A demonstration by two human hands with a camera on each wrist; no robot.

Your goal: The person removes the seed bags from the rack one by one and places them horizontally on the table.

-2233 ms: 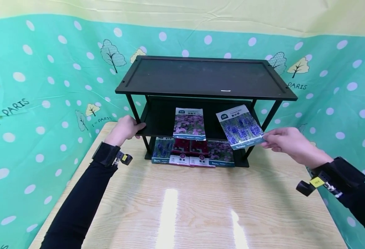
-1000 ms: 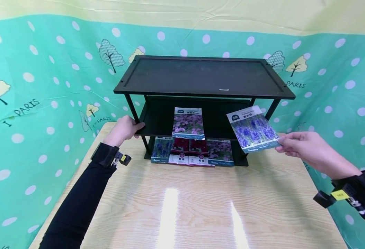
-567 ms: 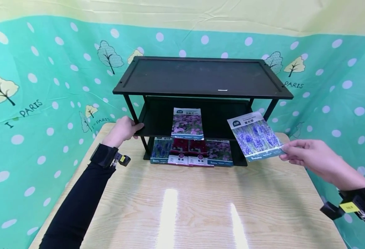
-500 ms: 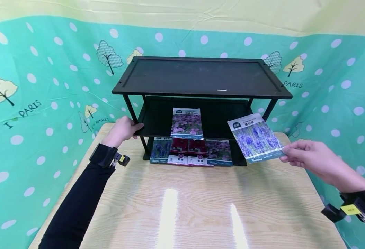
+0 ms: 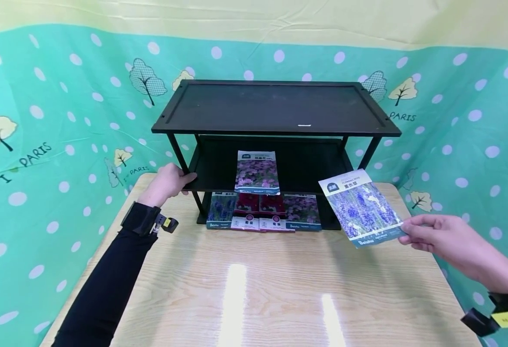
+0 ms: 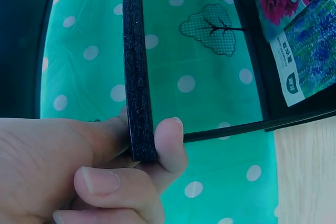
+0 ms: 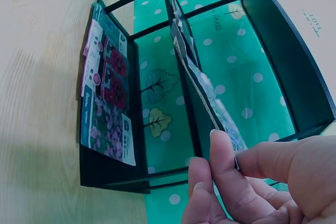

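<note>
My right hand (image 5: 449, 241) pinches a seed packet (image 5: 361, 207) with blue-purple flowers by its lower right corner. The packet is tilted and hangs in the air before the right end of the black rack (image 5: 275, 106). In the right wrist view the same packet (image 7: 202, 85) shows nearly edge-on between thumb and fingers. My left hand (image 5: 167, 184) grips the left end of the rack's middle shelf, and in the left wrist view the fingers curl around its edge (image 6: 137, 77). A pink-flower seed packet (image 5: 257, 174) lies on that shelf, its lower edge at the front.
On the bottom shelf lie several packets: a blue-flower packet (image 5: 221, 211) at left, red ones (image 5: 247, 212) in the middle, a pink-flower packet (image 5: 301, 212) at right. The wooden table (image 5: 184, 289) carries the rack. A dotted green cloth (image 5: 33, 193) surrounds it.
My right hand has drawn the blue-purple packet to the right and toward me, away from the middle shelf's right end. The left hand keeps its grip; the view has shifted slightly.
</note>
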